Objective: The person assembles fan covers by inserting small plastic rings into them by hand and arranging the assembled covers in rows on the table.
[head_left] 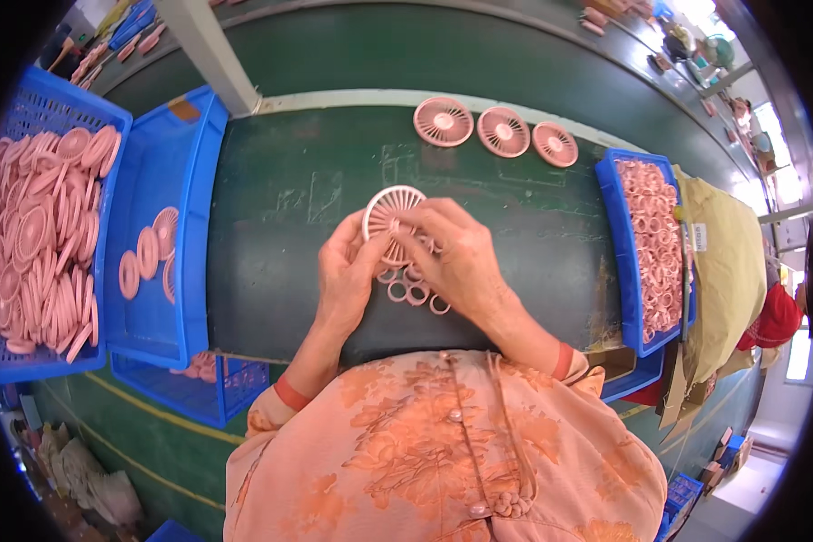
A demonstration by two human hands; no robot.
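Above the middle of the table, a round pink fan grille (390,200) with thin spokes is tilted up between my two hands. My left hand (343,275) grips its lower left rim, thumb lying toward the hub. Over its right side bend the fingers of my right hand (465,257), closed at the hub and covering part of the spokes. Whether a small part sits under those fingers is hidden. Just below the hands, several small pink rings (415,294) lie loose on the green table (271,271).
Three pink grilles (503,132) lie in a row at the table's far edge. On the left stand a blue crate (54,107) heaped with grilles and a blue tray (158,316) holding several. A blue bin (630,271) of small rings is at right, beside yellowish cloth (723,271).
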